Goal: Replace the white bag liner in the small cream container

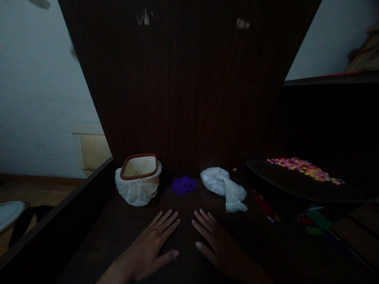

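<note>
My left hand [155, 240] lies flat on the dark wooden surface [183, 209], fingers spread and holding nothing. Opposite it, my right hand [217, 242] rests the same way, palm down and empty. Beyond my left hand stands a small waste bin [139, 187] lined with a white plastic bag, a brown rim ring around its mouth. A folded purple cloth [183, 185] lies at the back between the hands. Past my right hand sits a tied white plastic bag [217, 180], its twisted end pointing toward me. Neither hand touches these things.
A tall dark wooden panel [183, 86] rises behind the objects. Along the left runs a raised dark edge board [59, 213]. On the right, a dark item with a pink and yellow patterned patch [304, 169] overhangs the surface, with colourful packets [262, 203] below it.
</note>
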### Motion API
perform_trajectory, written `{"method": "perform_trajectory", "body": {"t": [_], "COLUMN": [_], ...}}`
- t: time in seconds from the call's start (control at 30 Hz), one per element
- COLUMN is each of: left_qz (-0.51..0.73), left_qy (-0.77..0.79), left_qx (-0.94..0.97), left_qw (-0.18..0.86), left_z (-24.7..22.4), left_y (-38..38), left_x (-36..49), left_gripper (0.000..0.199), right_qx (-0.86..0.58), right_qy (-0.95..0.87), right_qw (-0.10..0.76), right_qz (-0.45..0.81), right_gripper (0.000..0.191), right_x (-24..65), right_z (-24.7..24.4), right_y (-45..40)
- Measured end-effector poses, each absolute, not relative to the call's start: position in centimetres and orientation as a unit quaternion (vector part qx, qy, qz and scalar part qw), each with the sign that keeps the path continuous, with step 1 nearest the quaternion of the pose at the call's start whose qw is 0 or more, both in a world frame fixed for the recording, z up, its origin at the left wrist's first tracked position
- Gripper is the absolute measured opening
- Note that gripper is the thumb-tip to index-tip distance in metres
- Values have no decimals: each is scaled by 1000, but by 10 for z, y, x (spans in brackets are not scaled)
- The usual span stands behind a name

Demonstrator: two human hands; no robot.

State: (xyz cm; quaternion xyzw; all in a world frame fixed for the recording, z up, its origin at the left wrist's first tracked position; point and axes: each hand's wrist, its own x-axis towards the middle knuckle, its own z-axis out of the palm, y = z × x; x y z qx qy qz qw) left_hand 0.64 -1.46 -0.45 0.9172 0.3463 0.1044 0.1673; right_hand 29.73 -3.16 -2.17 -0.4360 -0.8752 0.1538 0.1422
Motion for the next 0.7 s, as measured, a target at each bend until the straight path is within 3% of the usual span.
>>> {"method": "perform_trajectory", "body": {"t": [0.5, 0.7], "left_qz": [102, 106], "left_qy": [346, 344], "left_qx": [918, 918], "left_qw": [163, 163], "left_z": [-4, -4], "left_y": [-14, -15], "left_x": [7, 7], "left_gripper": [70, 70], "right_qx": [-445, -440], "right_qy": [-876, -876], "right_qw": [107, 129], "right_qz": [151, 148], "right_gripper": [55, 55], "right_x": [296, 296], "right_z": [-20, -22], "right_y": [-33, -31]}}
